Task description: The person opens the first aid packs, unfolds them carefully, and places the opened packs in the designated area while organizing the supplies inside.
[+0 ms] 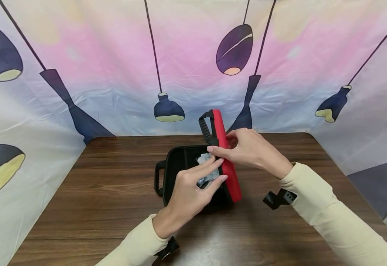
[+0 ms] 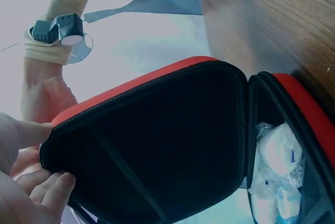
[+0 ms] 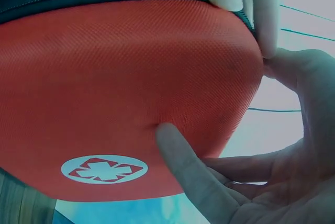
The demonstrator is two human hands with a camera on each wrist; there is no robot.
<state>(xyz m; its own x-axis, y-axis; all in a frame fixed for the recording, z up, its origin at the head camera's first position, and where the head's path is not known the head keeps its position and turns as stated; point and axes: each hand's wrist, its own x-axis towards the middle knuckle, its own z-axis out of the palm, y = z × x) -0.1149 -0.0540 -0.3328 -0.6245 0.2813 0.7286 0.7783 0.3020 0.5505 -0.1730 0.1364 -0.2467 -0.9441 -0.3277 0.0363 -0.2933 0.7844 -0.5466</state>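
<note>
A first-aid case (image 1: pixel 174 168) lies unfolded on the table, its red lid (image 1: pixel 232 183) raised on edge at the right. In the right wrist view the lid's red shell carries a white cross emblem (image 3: pixel 104 170). My left hand (image 1: pixel 188 190) pinches the lid's black zippered rim with thumb and fingers. From the outer side, my right hand (image 1: pixel 251 151) holds the lid near its far end, a fingertip pressing into the red shell. Clear plastic packets with white contents (image 2: pixel 281 153) sit in the black base. The lid's dark inside has a thin strap (image 2: pixel 131 177) across it.
A dark wooden table (image 1: pixel 113 192) carries the case. One black handle (image 1: pixel 158 177) juts from the base's left side, another (image 1: pixel 205 127) from the lid. Behind hangs a cloth (image 1: pixel 113 48) printed with lamps. Both wrists wear black cameras (image 1: pixel 280 198).
</note>
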